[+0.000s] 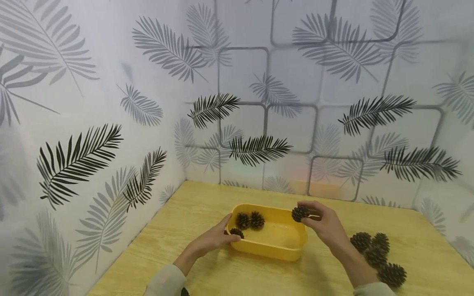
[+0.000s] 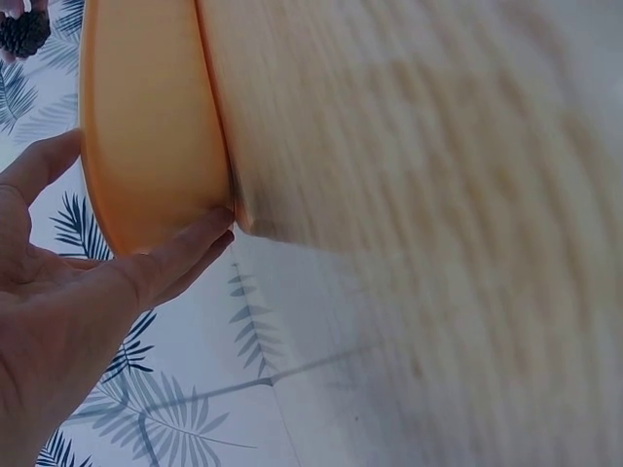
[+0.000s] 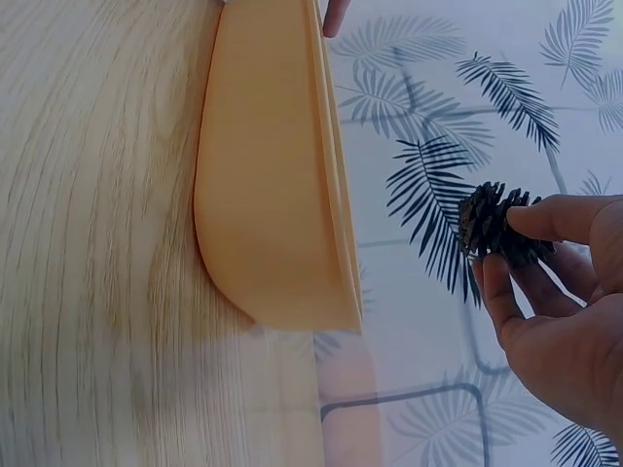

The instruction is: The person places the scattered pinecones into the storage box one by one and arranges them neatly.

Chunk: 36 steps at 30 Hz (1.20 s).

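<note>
- Grip of the right hand point(image 1: 326, 222) is narrow: the thumb and the fingers pinch one dark brown pine cone point(image 1: 300, 213), the thumb on one side and the fingertips on the other.
- This cone is held in the air, higher than the rim of the yellow tub point(image 1: 264, 250), near its far right corner; in the right wrist view it stands apart from the tub.
- Right forearm point(image 1: 352, 261) enters from the lower right and slants to the left and away from the person, with the hand reaching toward the tub.
- Left hand point(image 1: 211, 239) has its grip on the left end of the tub: the thumb lies at the near rim, and the fingers go round the end wall. In the left wrist view, one fingertip is close to the bottom edge.
- Left forearm point(image 1: 187, 259) slants from the lower left toward the tub.
- Three pine cones point(image 1: 257, 220) are in the left part of the tub; the nearest is partly hidden beside the left thumb.
- Four more pine cones point(image 1: 376, 257) lie in a group on the yellowish worktop point(image 1: 207, 197), just to the right of the right forearm.
- Behind rise pale walls with leaf print point(image 1: 244, 74).
</note>
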Tool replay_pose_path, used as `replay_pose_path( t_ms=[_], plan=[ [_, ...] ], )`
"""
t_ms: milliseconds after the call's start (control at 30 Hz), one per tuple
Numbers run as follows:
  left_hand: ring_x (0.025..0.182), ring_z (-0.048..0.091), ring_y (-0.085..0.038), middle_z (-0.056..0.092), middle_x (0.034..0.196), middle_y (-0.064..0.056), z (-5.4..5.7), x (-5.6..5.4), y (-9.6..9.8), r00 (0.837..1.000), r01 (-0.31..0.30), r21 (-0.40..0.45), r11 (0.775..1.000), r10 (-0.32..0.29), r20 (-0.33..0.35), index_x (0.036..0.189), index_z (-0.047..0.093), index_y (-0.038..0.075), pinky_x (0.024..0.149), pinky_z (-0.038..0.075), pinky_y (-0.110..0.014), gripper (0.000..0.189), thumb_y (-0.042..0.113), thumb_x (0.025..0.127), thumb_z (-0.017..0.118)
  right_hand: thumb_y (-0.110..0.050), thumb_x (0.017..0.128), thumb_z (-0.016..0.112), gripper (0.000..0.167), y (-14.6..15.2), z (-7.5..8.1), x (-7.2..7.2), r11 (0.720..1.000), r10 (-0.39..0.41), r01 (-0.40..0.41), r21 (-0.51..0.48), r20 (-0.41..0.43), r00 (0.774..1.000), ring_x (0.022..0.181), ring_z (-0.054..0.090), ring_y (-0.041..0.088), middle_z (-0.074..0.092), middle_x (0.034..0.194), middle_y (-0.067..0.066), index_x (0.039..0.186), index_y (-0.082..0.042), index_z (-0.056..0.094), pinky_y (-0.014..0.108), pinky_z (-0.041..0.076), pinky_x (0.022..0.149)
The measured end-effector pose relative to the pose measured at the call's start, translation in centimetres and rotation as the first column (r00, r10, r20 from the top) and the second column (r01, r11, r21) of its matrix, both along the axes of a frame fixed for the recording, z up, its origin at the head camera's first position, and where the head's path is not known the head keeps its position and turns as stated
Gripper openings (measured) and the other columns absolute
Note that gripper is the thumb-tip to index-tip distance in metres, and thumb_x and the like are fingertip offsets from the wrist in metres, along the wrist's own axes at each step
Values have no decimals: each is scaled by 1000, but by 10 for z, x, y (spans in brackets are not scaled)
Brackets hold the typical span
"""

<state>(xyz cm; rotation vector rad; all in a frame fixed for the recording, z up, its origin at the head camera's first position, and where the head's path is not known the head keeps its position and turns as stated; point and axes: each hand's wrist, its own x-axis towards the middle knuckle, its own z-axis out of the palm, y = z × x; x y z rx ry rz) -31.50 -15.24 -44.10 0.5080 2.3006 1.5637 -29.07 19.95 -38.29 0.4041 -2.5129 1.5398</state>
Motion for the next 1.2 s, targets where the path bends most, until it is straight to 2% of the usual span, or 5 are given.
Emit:
replay_pose_path(
  t_ms=[200, 467, 967, 1200],
  plan=[
    [157, 2, -49, -1, 172, -24, 6, 2, 0, 1000, 8, -14, 1000, -8, -4, 168, 1, 7, 121, 16, -68, 94, 31, 104, 66, 1, 99, 67, 46, -15, 0, -3, 1000, 18, -19, -15, -39, 999, 133, 54, 45, 54, 150, 22, 144, -5, 61, 51, 54, 101],
    [157, 2, -48, -1, 172, -24, 7, 0, 1, 1000, 7, -22, 1000, -7, -15, 168, 1, 5, 121, 15, -68, 94, 30, 104, 66, 1, 98, 68, 46, -28, 5, -6, 999, 36, -39, -33, -60, 998, 131, 56, 43, 56, 148, 21, 143, -4, 62, 47, 56, 99],
    [156, 4, -50, 1, 172, -25, 7, 1, 0, 1000, 1, -34, 999, -2, -16, 168, 2, 6, 120, 18, -69, 93, 29, 104, 66, 3, 96, 68, 44, -52, 0, -13, 997, 61, -62, -37, -41, 997, 122, 63, 43, 60, 143, 20, 139, -8, 65, 45, 59, 90],
    [156, 7, -50, 2, 172, -25, 6, 0, 1, 1000, 4, -37, 999, -4, -12, 168, 3, 6, 119, 21, -69, 93, 31, 104, 66, 3, 96, 68, 43, -61, -5, -17, 997, 72, -73, -37, -34, 997, 123, 62, 41, 59, 144, 18, 137, -10, 67, 45, 59, 91]
  ],
)
